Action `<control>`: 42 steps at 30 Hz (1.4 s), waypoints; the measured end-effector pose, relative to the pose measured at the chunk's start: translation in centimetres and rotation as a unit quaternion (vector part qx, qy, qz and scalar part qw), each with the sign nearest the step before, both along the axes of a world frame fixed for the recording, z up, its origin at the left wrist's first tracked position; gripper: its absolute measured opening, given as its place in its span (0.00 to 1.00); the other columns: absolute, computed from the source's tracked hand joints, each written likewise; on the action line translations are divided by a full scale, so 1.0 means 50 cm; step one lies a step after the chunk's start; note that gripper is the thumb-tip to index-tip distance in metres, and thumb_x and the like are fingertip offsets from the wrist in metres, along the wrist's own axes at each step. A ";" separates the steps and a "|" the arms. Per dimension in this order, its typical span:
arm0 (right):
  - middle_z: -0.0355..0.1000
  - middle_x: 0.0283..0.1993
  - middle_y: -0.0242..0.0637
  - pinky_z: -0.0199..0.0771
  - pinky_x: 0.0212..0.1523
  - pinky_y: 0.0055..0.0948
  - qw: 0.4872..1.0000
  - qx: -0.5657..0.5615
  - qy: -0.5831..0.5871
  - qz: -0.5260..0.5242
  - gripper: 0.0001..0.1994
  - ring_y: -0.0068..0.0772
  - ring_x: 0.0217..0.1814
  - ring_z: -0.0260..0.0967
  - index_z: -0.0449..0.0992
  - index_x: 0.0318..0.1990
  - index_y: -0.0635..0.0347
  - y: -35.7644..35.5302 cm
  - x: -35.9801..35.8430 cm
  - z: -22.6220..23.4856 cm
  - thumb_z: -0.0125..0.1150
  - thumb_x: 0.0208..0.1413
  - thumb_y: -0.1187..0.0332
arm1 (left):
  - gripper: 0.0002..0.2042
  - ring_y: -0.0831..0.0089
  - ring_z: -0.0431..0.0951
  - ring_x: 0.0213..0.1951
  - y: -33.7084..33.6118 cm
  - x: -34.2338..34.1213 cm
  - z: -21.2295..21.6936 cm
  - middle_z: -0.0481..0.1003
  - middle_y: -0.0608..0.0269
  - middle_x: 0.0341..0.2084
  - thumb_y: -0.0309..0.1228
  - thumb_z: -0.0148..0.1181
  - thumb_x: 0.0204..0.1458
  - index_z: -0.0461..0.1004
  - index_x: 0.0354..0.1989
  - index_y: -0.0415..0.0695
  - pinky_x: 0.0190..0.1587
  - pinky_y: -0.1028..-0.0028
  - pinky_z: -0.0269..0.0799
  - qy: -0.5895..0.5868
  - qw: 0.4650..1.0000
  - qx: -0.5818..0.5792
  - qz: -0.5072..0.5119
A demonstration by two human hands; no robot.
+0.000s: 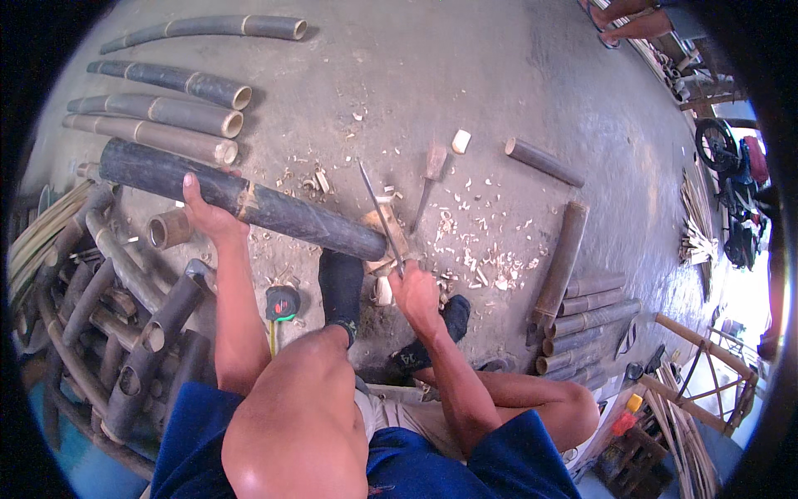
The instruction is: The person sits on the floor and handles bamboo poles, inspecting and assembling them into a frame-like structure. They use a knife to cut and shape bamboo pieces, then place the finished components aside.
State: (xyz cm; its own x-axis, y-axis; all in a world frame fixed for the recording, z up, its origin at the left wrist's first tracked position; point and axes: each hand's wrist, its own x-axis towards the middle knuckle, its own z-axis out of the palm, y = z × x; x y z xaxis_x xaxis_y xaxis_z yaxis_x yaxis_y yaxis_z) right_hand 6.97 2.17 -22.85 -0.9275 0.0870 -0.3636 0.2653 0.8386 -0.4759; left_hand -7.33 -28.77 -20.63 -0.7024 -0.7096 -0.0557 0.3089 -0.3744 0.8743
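My left hand (212, 214) is wrapped round a thick dark bamboo pole (307, 218), left of its middle joint. The pole slants down to the right in front of my knees, and its right end lies by a pale wooden block (397, 237). My right hand (417, 298) is closed on the handle end of a long, narrow-bladed knife (371, 185). Its blade points up and away, close beside the pole's right end. Just beyond, a second bladed tool with a wooden handle (435, 162) lies on the floor.
Pale shavings (490, 249) litter the concrete floor. Several curved bamboo lengths (208, 27) lie at far left, cut bamboo pieces (150, 341) are heaped at near left, and more bamboo (594, 312) lies right. A tape measure (283, 303) sits by my left knee. Another person's legs (636, 25) show far right.
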 end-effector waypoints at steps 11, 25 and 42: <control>0.76 0.29 0.63 0.76 0.36 0.59 0.999 0.014 -0.030 -0.009 0.17 0.67 0.34 0.78 0.76 0.38 0.68 0.018 0.035 -0.067 0.62 0.57 0.58 | 0.29 0.60 0.80 0.38 -0.004 0.022 0.014 0.77 0.55 0.39 0.53 0.56 0.57 0.68 0.55 0.40 0.42 0.60 0.78 -0.005 0.995 0.083 -0.053; 0.77 0.28 0.58 0.77 0.34 0.51 0.990 -0.085 0.102 -0.041 0.16 0.60 0.32 0.79 0.76 0.41 0.68 -0.007 0.000 0.008 0.62 0.58 0.60 | 0.22 0.63 0.80 0.33 0.005 -0.007 0.023 0.77 0.55 0.34 0.45 0.60 0.58 0.72 0.49 0.36 0.37 0.63 0.80 -0.025 1.000 0.014 -0.012; 0.75 0.28 0.65 0.75 0.37 0.59 0.999 -0.019 -0.030 -0.028 0.18 0.68 0.35 0.77 0.76 0.38 0.68 0.024 0.026 -0.049 0.61 0.58 0.56 | 0.25 0.64 0.79 0.38 -0.017 0.007 0.019 0.77 0.53 0.39 0.47 0.63 0.55 0.71 0.51 0.39 0.40 0.62 0.79 -0.006 0.993 0.116 -0.013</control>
State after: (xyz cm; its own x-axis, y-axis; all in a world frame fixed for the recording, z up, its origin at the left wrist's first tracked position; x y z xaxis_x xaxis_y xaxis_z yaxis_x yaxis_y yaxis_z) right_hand 8.25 3.35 -25.32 -0.8977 0.1238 -0.4229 0.3412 0.8026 -0.4894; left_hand -6.98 -29.61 -19.69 -0.7190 -0.6576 -0.2251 0.2857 -0.5749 0.7667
